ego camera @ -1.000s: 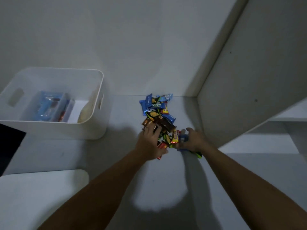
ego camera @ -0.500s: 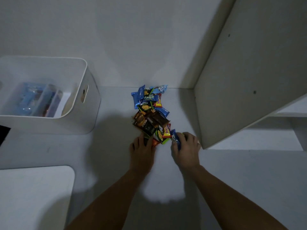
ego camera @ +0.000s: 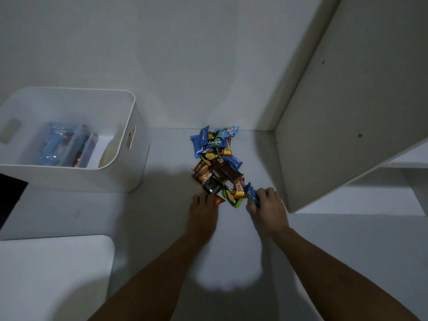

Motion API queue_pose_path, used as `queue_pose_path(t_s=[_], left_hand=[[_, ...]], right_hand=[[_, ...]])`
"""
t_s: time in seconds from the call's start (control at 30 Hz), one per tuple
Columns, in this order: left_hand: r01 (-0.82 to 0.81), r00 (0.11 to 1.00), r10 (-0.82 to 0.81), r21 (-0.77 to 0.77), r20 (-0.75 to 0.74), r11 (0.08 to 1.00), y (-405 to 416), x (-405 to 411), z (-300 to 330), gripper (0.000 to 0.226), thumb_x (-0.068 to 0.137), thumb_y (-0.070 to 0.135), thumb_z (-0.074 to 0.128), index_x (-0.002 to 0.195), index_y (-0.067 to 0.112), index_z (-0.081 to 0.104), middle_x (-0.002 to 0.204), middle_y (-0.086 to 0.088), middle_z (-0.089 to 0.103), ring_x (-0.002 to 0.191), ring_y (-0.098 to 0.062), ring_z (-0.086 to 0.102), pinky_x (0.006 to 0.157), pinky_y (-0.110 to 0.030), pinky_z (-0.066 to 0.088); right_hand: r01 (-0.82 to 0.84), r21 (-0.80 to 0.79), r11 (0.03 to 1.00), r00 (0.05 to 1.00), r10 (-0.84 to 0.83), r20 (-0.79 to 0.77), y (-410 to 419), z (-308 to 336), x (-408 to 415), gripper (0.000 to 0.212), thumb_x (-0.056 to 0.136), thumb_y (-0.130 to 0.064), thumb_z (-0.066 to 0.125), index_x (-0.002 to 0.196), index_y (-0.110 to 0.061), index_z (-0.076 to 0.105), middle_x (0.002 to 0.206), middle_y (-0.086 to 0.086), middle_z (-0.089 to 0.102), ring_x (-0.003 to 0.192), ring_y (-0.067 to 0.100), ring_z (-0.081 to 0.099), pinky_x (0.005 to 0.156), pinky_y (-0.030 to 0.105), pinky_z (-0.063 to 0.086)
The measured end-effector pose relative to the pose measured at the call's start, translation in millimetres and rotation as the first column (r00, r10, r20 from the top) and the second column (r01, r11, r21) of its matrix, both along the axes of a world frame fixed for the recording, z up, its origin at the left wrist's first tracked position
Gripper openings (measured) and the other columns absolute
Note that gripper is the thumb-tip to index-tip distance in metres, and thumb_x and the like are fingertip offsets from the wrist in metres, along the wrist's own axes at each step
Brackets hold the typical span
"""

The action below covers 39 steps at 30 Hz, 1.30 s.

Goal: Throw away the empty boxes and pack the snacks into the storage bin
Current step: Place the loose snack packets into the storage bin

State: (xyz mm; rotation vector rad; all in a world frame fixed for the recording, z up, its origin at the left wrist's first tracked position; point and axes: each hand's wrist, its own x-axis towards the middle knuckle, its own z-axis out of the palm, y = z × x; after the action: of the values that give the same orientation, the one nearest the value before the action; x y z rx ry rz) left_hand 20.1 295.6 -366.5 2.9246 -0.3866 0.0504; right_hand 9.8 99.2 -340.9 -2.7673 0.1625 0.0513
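Note:
A pile of small wrapped snacks (ego camera: 216,163), blue, brown, black and yellow, lies on the white surface against the back wall. My left hand (ego camera: 203,213) lies flat at the pile's near edge, fingertips touching an orange packet (ego camera: 218,200). My right hand (ego camera: 266,208) grips a blue snack packet (ego camera: 251,193) at the pile's right near corner. The white storage bin (ego camera: 129,177) stands to the left, with blue packets (ego camera: 54,144) and other wrappers inside.
A white cabinet panel (ego camera: 347,117) rises close to the right of my right hand, with shelves behind it. A white rounded surface (ego camera: 53,274) sits at the lower left. A dark gap shows at the far left edge.
Both hands have drawn back from on top of the pile to its near edge. The right hand now holds a blue packet upright. The view has shifted, bringing the bin further into frame.

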Motion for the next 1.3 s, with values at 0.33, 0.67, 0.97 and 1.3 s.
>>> queue_pose_path(t_s=[0.33, 0.67, 0.97, 1.3], left_hand=[[0.184, 0.982, -0.164, -0.253, 0.096, 0.950, 11, 16, 36, 0.031, 0.086, 0.029, 0.053, 0.109, 0.010, 0.059, 0.105, -0.011, 0.060, 0.089, -0.025, 0.054, 0.074, -0.036, 0.050], [0.426, 0.877, -0.448, -0.152, -0.171, 0.892, -14, 29, 23, 0.039, 0.090, 0.027, 0.058, 0.126, 0.013, 0.053, 0.147, -0.002, 0.036, 0.122, -0.024, 0.036, 0.098, -0.041, 0.044], [0.341, 0.928, -0.367, -0.259, -0.057, 0.904, 4, 47, 71, 0.032, 0.090, 0.032, 0.055, 0.120, 0.018, 0.053, 0.136, 0.002, 0.043, 0.119, -0.021, 0.038, 0.099, -0.045, 0.043], [0.133, 0.986, -0.077, -0.429, 0.146, 0.893, 129, 94, 206, 0.031, 0.084, 0.025, 0.057, 0.110, 0.009, 0.060, 0.116, -0.010, 0.057, 0.106, -0.029, 0.046, 0.092, -0.029, 0.034]], right_hand=[[0.210, 0.259, 0.943, 0.978, -0.206, -0.042, 0, 45, 26, 0.011, 0.090, -0.015, 0.058, 0.096, -0.006, 0.056, 0.099, 0.017, 0.056, 0.085, 0.026, 0.051, 0.071, 0.033, 0.039], [0.234, 0.272, 0.934, 0.972, -0.223, -0.070, -6, 26, 11, 0.015, 0.090, -0.019, 0.061, 0.101, -0.010, 0.057, 0.102, 0.012, 0.057, 0.092, 0.026, 0.055, 0.080, 0.039, 0.049], [0.176, 0.400, 0.899, 0.980, -0.199, 0.016, 15, 95, 45, 0.009, 0.089, -0.019, 0.063, 0.091, -0.011, 0.060, 0.083, 0.007, 0.060, 0.073, 0.019, 0.054, 0.058, 0.027, 0.039], [-0.034, 0.478, 0.878, 0.983, -0.057, 0.175, 142, 228, 129, 0.019, 0.082, -0.024, 0.066, 0.085, -0.005, 0.066, 0.079, 0.013, 0.066, 0.074, 0.026, 0.060, 0.067, 0.035, 0.047]])
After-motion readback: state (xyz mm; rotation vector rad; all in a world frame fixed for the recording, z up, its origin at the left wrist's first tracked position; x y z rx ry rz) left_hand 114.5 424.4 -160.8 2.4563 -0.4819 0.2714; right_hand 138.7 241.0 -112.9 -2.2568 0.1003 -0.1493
